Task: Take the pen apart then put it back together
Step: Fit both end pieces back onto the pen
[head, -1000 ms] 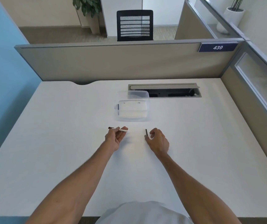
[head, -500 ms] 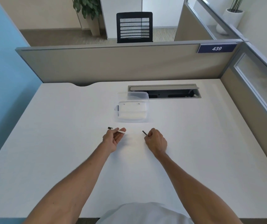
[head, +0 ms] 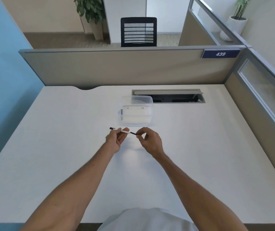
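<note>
My left hand (head: pixel 115 139) pinches a thin white pen barrel (head: pixel 124 131) with a black end pointing left, held just above the white desk (head: pixel 50 147). A thin dark pen part (head: pixel 134 133) is pinched at its right end by the fingertips of my right hand (head: pixel 150 142). The dark part's left end meets the open right end of the barrel, so the two pieces lie in one line between my hands. How far the dark part sits inside the barrel is too small to tell.
A clear plastic box (head: pixel 136 114) with its lid (head: pixel 141 99) leaning behind it stands just beyond my hands. Further back is an open cable slot (head: pixel 168 96) in the desk. Partition walls close off the far and right sides.
My hands have come together. The right hand turned the dark part to point left and brought it to the open end of the barrel, which stayed in the left hand.
</note>
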Available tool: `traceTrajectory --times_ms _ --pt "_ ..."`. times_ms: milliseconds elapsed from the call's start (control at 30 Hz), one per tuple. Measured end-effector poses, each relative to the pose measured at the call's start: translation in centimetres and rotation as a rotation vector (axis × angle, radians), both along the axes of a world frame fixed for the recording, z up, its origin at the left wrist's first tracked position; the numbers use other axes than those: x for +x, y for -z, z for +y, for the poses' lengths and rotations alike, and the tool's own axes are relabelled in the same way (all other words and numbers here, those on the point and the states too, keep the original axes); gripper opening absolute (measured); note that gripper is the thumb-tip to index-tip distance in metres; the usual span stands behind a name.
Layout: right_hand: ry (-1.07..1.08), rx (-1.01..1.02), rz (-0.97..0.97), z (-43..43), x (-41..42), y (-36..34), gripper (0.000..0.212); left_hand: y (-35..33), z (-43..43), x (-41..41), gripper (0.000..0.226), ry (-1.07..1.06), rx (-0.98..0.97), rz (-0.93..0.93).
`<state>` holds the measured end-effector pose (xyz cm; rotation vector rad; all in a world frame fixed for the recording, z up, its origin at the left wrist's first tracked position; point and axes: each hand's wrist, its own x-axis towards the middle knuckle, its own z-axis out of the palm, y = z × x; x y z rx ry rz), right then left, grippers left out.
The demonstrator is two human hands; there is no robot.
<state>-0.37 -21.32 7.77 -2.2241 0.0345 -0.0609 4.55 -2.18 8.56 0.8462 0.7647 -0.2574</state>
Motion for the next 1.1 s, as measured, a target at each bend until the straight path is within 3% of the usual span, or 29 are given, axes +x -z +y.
traceTrajectory --times_ms 1100 --pt "0.008 -0.085 0.061 0.03 -0.07 0.54 0.005 0.32 -0.32 -0.19 0.009 0.064 -0.029 -0.003"
